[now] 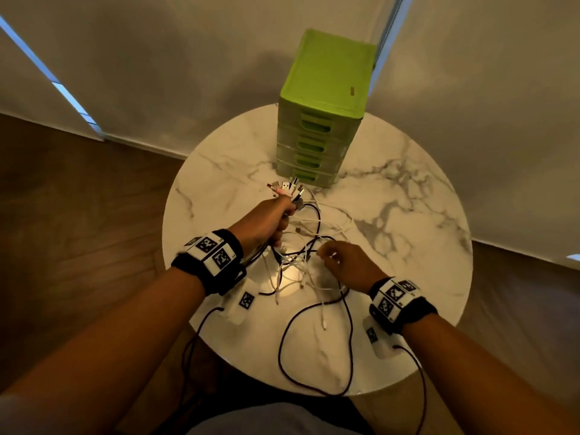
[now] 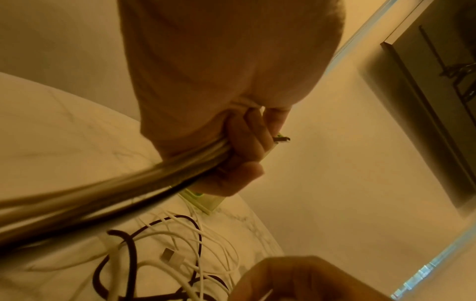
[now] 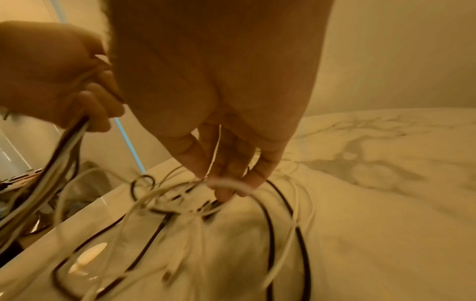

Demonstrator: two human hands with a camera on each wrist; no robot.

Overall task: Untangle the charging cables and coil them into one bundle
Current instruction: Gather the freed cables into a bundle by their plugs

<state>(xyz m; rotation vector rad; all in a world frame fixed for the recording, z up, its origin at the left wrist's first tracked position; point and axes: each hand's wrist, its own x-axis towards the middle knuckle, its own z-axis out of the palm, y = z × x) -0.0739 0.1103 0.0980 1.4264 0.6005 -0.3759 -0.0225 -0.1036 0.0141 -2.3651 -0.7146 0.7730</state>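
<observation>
Several white and black charging cables [image 1: 301, 271] lie tangled on the round marble table [image 1: 408, 215]. My left hand [image 1: 270, 222] grips a bunch of them in a fist, and their plug ends [image 1: 287, 189] fan out above it. In the left wrist view the gripped strands [image 2: 128, 183] run taut from the fist [image 2: 242, 150]. My right hand [image 1: 342, 262] hovers over the tangle with its fingers pointing down. In the right wrist view its fingertips [image 3: 226, 183] pinch a white cable loop [image 3: 231, 183] among the strands. A long black cable [image 1: 314, 350] loops toward the table's front edge.
A green drawer unit [image 1: 323, 111] stands at the back of the table, just beyond the plug ends. Pale curtains hang behind it. Wooden floor [image 1: 78, 199] surrounds the table. Black wires from the wrist cameras hang over the front edge.
</observation>
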